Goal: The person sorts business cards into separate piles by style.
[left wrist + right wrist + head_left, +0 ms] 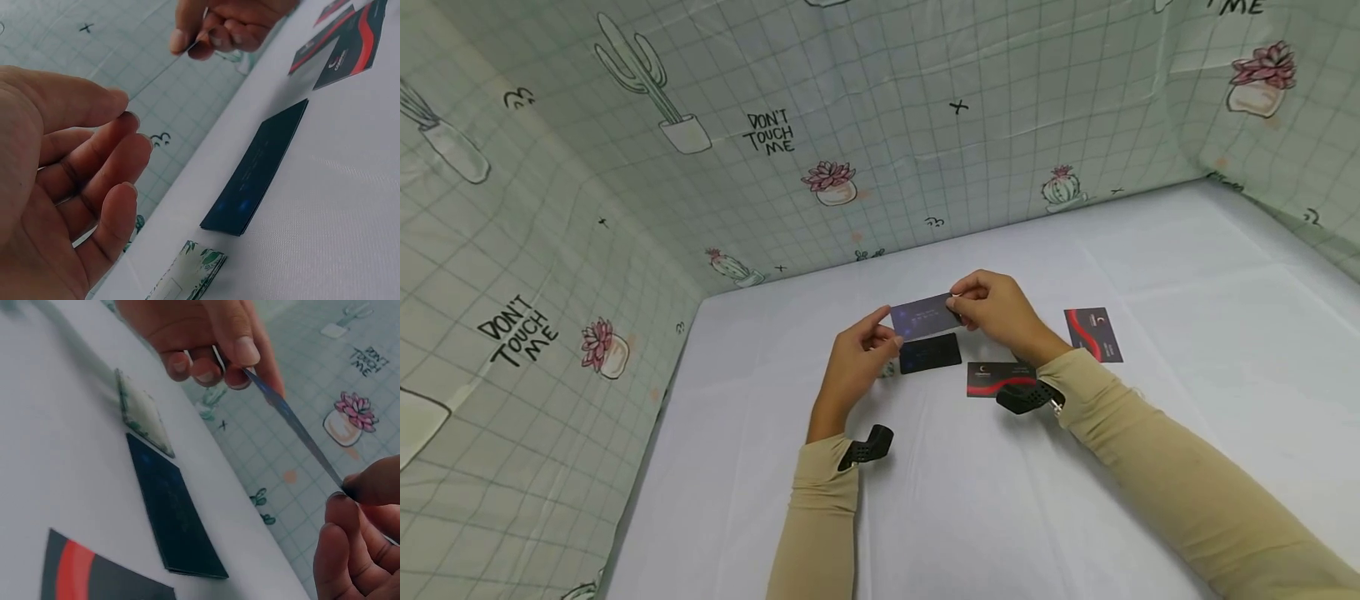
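In the head view, a dark blue card (922,318) is held up between the two hands, just above a black card stack (931,355) on the white cloth (745,500). The left hand (856,360) grips its left end, thumb and index finger at the corners; the right hand (1000,312) pinches its right end. One red-and-black business card (1000,377) lies partly under the right wrist, and another (1093,335) lies farther right.

In the left wrist view, the dark blue card appears nearly edge-on, stretching from the left thumb and fingers to the right hand's pinch. A leaf-patterned card stack (186,275) sits just beside the near end of the black card stack.

In the right wrist view, the dark blue card slants between both pinching hands, apart from the cloth. The right thumb and index finger clasp its lower end in this picture, the left hand its upper end.
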### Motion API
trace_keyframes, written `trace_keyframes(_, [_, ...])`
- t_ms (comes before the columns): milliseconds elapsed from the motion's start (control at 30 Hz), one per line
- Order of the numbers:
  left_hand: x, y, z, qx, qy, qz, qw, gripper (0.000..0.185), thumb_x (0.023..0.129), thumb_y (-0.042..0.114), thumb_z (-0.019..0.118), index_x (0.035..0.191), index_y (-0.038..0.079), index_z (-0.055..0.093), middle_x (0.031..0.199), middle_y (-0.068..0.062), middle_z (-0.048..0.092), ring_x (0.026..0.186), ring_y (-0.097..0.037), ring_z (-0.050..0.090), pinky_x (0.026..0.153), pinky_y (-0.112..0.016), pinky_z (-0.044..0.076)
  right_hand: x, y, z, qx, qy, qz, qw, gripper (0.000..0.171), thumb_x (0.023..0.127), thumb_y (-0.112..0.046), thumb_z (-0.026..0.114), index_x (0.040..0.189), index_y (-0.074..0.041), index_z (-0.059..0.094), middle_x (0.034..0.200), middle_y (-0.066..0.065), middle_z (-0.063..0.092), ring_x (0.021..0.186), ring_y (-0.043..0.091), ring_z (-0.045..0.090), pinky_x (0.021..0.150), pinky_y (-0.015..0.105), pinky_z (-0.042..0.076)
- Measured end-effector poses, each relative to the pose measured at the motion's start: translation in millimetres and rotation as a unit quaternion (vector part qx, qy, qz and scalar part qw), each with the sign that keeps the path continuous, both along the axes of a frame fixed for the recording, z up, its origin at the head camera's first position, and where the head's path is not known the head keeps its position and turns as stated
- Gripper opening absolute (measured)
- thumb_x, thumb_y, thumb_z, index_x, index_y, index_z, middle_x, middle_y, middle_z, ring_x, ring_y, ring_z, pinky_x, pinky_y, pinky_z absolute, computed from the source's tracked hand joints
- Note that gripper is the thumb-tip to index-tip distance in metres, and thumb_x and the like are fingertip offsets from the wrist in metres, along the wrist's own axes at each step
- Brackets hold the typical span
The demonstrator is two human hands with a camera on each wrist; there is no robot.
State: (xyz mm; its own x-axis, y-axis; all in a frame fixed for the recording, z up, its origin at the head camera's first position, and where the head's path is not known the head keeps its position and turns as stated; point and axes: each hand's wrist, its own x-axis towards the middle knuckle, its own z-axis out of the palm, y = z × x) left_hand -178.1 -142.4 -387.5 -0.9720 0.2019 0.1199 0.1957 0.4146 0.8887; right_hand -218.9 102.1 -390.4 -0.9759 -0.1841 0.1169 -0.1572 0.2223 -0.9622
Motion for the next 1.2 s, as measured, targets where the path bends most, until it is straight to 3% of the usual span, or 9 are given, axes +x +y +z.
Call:
trace_keyframes(300, [-3.2, -0.3, -3.2, -0.002, 0.004, 0.025, 0.9997, 0.047, 0.098, 0.019, 0.067, 0.143, 0.013, 0.057, 0.101, -0.001, 0.067, 0.085, -0.017, 0.06, 0.065, -0.028, 0.044, -7.2, -0.2, -0.6, -0.017, -0.03, 0.003, 0.999, 0.026, 0.096, -0.014, 0.069, 0.117, 0.001, 0.066, 0.09, 0.013, 0.068, 0.073, 0.019, 0.062, 0.068, 0.03, 0.055])
trace_keyframes(500, [-2.5, -3.7, -2.6, -0.009, -0.003, 0.03, 0.9995, 0.046, 0.097, 0.018, 0.067, 0.142, 0.011, 0.058, 0.1, -0.002, 0.068, 0.087, -0.018, 0.062, 0.069, -0.032, 0.045, -7.2, 0.6, -3.8, -0.023, -0.059, 0.016, 0.998, 0.028, 0.096, -0.011, 0.066, 0.122, 0.0, 0.066, 0.095, 0.015, 0.069, 0.084, 0.034, 0.064, 0.074, 0.034, 0.056])
trace_keyframes(700, [-2.4, -3.2, -5.8, -0.027, -0.016, 0.051, 0.9982, 0.045, 0.095, 0.015, 0.068, 0.139, 0.008, 0.061, 0.1, -0.003, 0.068, 0.085, -0.017, 0.058, 0.067, -0.028, 0.044, -4.5, -0.6, -6.1, 0.008, -0.068, 0.022, 0.997, 0.035, 0.094, -0.009, 0.065, 0.128, -0.001, 0.064, 0.102, 0.014, 0.07, 0.088, 0.034, 0.067, 0.077, 0.037, 0.055])
trace_keyframes(967, [-1.3, -0.4, -10.5, -0.041, -0.027, 0.06, 0.997, 0.047, 0.093, 0.015, 0.069, 0.138, 0.007, 0.061, 0.098, -0.004, 0.069, 0.082, -0.016, 0.059, 0.066, -0.027, 0.045, -3.4, 0.1, -14.3, 0.073, -0.037, 0.021, 0.996, 0.031, 0.096, -0.017, 0.065, 0.123, -0.005, 0.069, 0.088, 0.008, 0.071, 0.08, 0.021, 0.064, 0.075, 0.033, 0.048])
trace_keyframes(1200, [-2.7, -0.1, -13.4, -0.062, -0.029, 0.053, 0.9962, 0.048, 0.092, 0.015, 0.07, 0.139, 0.008, 0.061, 0.09, -0.002, 0.066, 0.071, -0.013, 0.054, 0.059, -0.027, 0.042, -3.3, 0.4, -16.8, 0.089, -0.041, 0.029, 0.995, 0.029, 0.093, -0.013, 0.066, 0.12, -0.004, 0.07, 0.092, 0.008, 0.072, 0.072, 0.022, 0.061, 0.065, 0.033, 0.049])
